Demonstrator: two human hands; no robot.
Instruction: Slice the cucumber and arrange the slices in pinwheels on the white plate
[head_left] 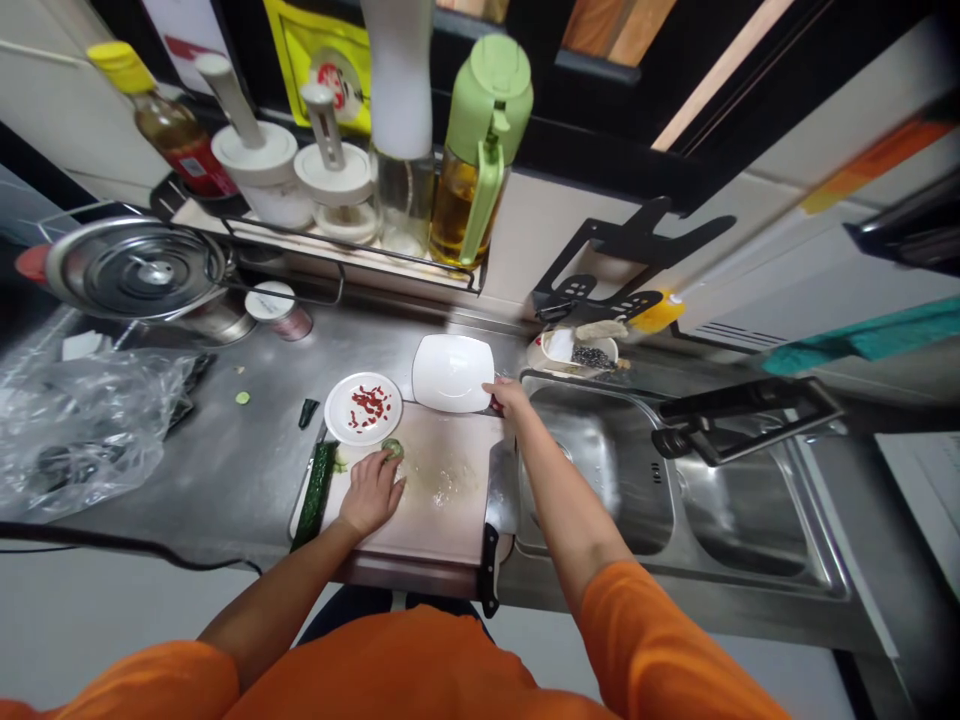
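My left hand (372, 492) is low over the pink cutting board (450, 500), fingers curled over cucumber slices (391, 449) that peek out at the fingertips; the palm hides the rest. My right hand (510, 396) reaches past the board and pinches the right rim of a white square dish (452, 372). Left of that dish sits a round white plate (345, 410) with chopped red pieces (371, 405). A length of dark green cucumber (316, 492) lies along the board's left edge. The kitchen knife (490, 570) rests at its right edge, handle towards me.
A double steel sink (600, 460) is on the right. Along the wall runs a rack with an oil bottle (484, 150) and seasoning jars (259, 170). A lidded pot (142, 265), a small jar (280, 310) and a plastic bag (82, 430) stand left. A cucumber end (307, 412) lies nearby.
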